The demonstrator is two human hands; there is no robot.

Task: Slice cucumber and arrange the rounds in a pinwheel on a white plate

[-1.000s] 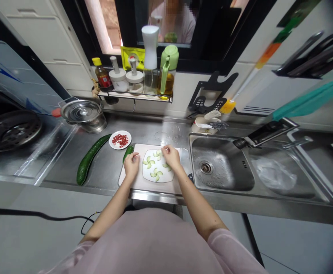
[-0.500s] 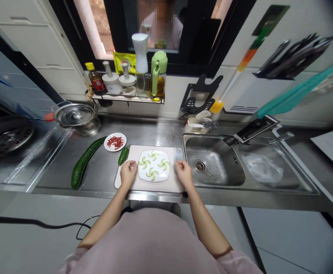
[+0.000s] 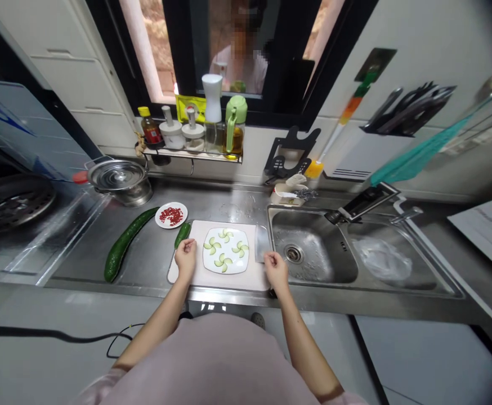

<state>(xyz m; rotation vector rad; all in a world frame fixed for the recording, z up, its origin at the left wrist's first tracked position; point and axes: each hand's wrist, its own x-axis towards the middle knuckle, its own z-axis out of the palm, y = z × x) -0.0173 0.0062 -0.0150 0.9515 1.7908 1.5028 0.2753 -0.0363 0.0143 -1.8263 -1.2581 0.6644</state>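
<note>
The white plate (image 3: 226,249) lies between the left hand (image 3: 186,259) and right hand (image 3: 277,271), both with fingertips drawn together.

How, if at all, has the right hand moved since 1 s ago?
Yes: rightward and toward the person, judged against the sink. The right hand was over the plate; now it is right of the plate, nearer the sink.

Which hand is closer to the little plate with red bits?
Left. The left hand is over the cutting board's left side, in front of the little plate and slightly right of it; the right hand is farther away, by the board's right edge.
</note>
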